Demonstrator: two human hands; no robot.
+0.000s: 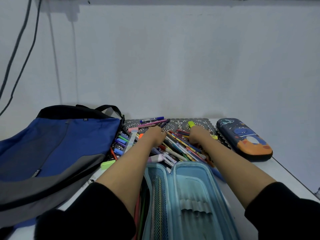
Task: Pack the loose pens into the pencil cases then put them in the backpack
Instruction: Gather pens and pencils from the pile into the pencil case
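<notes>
Many pens (174,149) lie heaped just past the open pencil case (190,179). Our left hand (154,135) and right hand (197,135) sit on the heap; we cannot tell if they hold any. We think we are gathering; next we must grab a bunch and drop it in.

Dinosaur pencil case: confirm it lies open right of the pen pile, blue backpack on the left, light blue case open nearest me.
Wrong on one point: the head view shows the dinosaur pencil case closed, not open. It lies right of the pen pile, blue backpack on the left, light blue case open nearest you.
</notes>
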